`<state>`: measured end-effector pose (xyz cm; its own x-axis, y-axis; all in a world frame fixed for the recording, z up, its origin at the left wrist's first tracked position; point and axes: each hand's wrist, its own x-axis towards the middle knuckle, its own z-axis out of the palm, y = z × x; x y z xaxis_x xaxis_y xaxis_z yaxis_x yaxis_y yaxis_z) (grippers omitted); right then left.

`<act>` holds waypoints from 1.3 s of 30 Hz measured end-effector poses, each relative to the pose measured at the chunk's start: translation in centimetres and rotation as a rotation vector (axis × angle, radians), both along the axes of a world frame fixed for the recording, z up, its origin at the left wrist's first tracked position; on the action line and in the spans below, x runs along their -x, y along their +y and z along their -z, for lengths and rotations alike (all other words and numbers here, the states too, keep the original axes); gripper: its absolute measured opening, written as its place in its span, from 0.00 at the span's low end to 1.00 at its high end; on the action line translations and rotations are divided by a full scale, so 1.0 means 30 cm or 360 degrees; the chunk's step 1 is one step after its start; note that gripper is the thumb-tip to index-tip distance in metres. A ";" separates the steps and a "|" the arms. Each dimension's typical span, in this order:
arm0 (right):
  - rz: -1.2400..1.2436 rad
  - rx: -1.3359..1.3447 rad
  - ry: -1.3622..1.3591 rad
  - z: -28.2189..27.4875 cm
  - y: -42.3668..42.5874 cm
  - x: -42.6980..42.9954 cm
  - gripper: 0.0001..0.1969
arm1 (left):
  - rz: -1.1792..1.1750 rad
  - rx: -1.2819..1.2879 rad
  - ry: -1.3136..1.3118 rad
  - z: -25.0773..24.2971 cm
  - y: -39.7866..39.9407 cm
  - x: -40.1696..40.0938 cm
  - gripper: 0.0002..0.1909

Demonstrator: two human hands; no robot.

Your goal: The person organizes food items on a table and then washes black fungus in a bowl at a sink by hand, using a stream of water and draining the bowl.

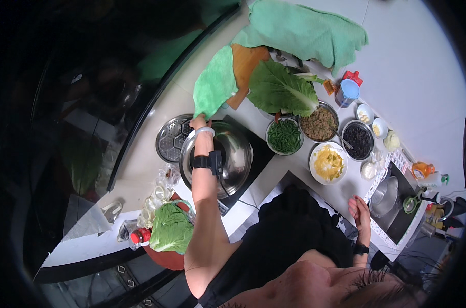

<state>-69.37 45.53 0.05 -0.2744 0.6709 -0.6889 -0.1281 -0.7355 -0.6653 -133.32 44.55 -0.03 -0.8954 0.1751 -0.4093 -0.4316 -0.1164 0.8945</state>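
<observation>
My left hand [200, 121] grips the lower end of a bright green cloth [215, 81], which stretches up beside a wooden cutting board [245, 73]. Under my left forearm sits a large stainless steel bowl [235, 165] on a black cooktop [259, 144]. A perforated steel steamer plate [171, 140] lies to the left of that bowl, partly beneath its rim. With its fingers loosely curled and nothing in it, my right hand [358, 212] hovers by the counter's front edge, near the sink [404, 192].
Along the counter stand bowls of chopped green vegetables [284, 135], minced filling [318, 124], dark food [357, 140] and yellow shreds [327, 163]. A large leaf [283, 87] overhangs the bowls. Leafy cabbage [172, 228] and a red-lidded jar [140, 235] lie lower left. A larger green towel [302, 30] lies behind.
</observation>
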 end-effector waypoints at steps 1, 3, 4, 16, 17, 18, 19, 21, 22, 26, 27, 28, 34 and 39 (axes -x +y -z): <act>0.0009 -0.0006 -0.0012 0.000 -0.001 0.000 0.15 | 0.0142 0.0481 -0.0139 -0.001 -0.001 0.007 0.26; 0.0044 -0.0006 -0.0031 0.003 -0.005 -0.006 0.15 | 0.0180 0.0642 -0.0139 -0.026 0.052 -0.030 0.33; 0.0061 -0.0007 -0.0022 0.004 -0.008 -0.009 0.14 | 0.0076 0.0800 0.0274 -0.046 0.084 -0.063 0.33; 0.0116 -0.0020 -0.0014 -0.004 -0.060 -0.029 0.14 | 0.0854 0.1440 0.1591 -0.111 0.292 -0.004 0.37; 0.0122 -0.0016 -0.0004 0.022 -0.072 -0.047 0.14 | 0.0882 0.1434 0.1612 -0.125 0.296 -0.041 0.37; 0.0138 0.0006 -0.0021 0.028 -0.080 -0.055 0.14 | 0.0808 0.1491 0.1719 -0.153 0.299 -0.089 0.37; 0.0165 0.0009 -0.0021 0.029 -0.089 -0.059 0.14 | 0.0725 0.1545 0.1827 -0.167 0.307 -0.133 0.37; 0.0176 0.0025 -0.0050 0.030 -0.101 -0.068 0.14 | 0.0683 0.1468 0.2008 -0.163 0.350 -0.219 0.33; 0.0194 0.0022 -0.0066 0.030 -0.107 -0.068 0.14 | 0.0940 0.1111 0.1969 -0.173 0.383 -0.271 0.29; 0.0224 -0.0018 -0.0046 0.013 -0.122 -0.064 0.14 | 0.1847 -0.0029 0.1665 -0.150 0.583 -0.552 0.19; 0.0247 -0.0032 -0.0044 0.013 -0.128 -0.072 0.14 | 0.1930 -0.0084 0.1887 -0.129 0.637 -0.629 0.18; 0.0247 -0.0045 -0.0046 0.021 -0.140 -0.084 0.13 | 0.1905 -0.0073 0.1992 -0.127 0.677 -0.717 0.18; 0.0403 -0.0057 -0.0095 0.014 -0.235 -0.148 0.13 | 0.1516 0.0119 0.2320 -0.126 0.883 -0.979 0.22; 0.0638 -0.0023 -0.0095 0.056 -0.351 -0.230 0.14 | 0.1565 0.0334 0.2404 -0.151 0.857 -1.073 0.22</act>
<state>-62.48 34.98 -1.64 0.0511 0.7262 -0.6856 -0.3638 -0.6258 -0.6900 -101.13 70.25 4.50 -0.0899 0.8696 0.4855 0.8420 -0.1940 0.5034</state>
